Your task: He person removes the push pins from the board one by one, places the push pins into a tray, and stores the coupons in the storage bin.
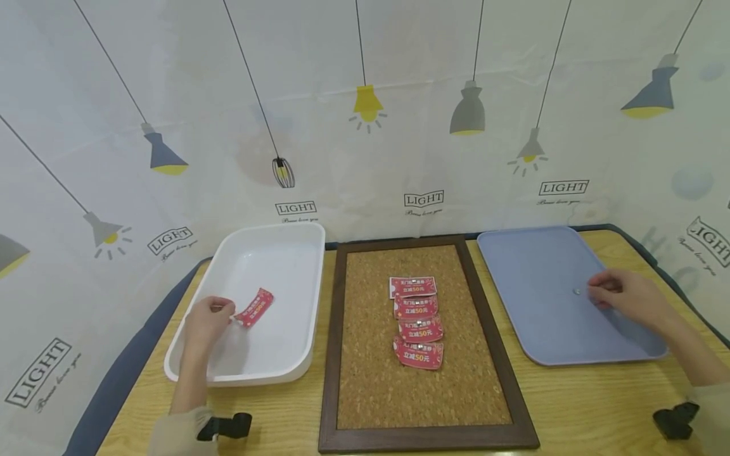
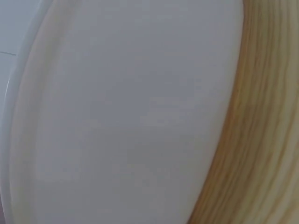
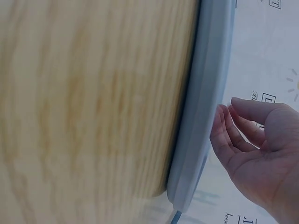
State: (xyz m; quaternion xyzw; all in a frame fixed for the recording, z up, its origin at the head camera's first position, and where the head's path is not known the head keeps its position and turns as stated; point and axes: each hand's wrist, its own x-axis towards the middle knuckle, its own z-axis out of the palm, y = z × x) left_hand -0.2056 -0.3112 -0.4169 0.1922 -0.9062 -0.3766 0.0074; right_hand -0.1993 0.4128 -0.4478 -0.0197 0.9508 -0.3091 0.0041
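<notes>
In the head view my left hand pinches one end of a red paper coupon over the white tray. The coupon's white printing faces up and its strip bends slightly. Over the blue tray, my right hand has thumb and fingertips near each other, right beside a small silvery pin. The right wrist view shows these fingers loosely bent, with a gap at the thumb. Several matching coupons overlap in a column on the cork board, each with a small shiny pin at its top.
The cork board's dark wooden frame lies between both trays on a wooden table. A white curtain printed with lamps hangs behind the table. Black wrist-camera mounts sit by the sleeves.
</notes>
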